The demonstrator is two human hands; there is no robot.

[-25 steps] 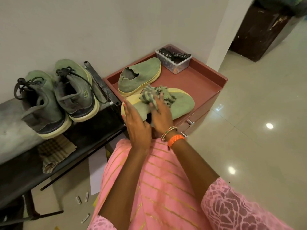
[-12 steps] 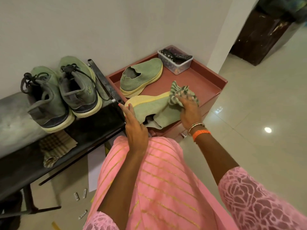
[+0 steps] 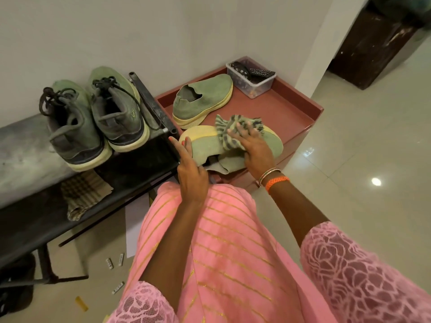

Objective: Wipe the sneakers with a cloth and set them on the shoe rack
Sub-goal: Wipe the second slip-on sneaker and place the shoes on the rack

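A green slip-on sneaker (image 3: 205, 148) with a yellow sole lies on its side at the near edge of the red cabinet top (image 3: 279, 113). My left hand (image 3: 191, 173) holds its heel end. My right hand (image 3: 256, 150) grips a striped cloth (image 3: 225, 129) and presses it on the shoe's upper. The matching slip-on (image 3: 205, 96) stands upright just behind. A pair of green laced sneakers (image 3: 70, 127) (image 3: 116, 113) sits on the top shelf of the black shoe rack (image 3: 23, 148) to the left.
A clear plastic box (image 3: 251, 78) with dark items sits at the cabinet's back corner. A checked cloth (image 3: 84, 192) lies on the rack's lower shelf. Small white pieces (image 3: 109, 263) lie on the floor. A dark wooden cabinet (image 3: 373, 43) stands far right beyond tiled floor.
My right hand swept the cloth from the shoe's heel out to its toe, then back toward the middle. The shoe tipped onto its side. My left hand stayed at the heel.
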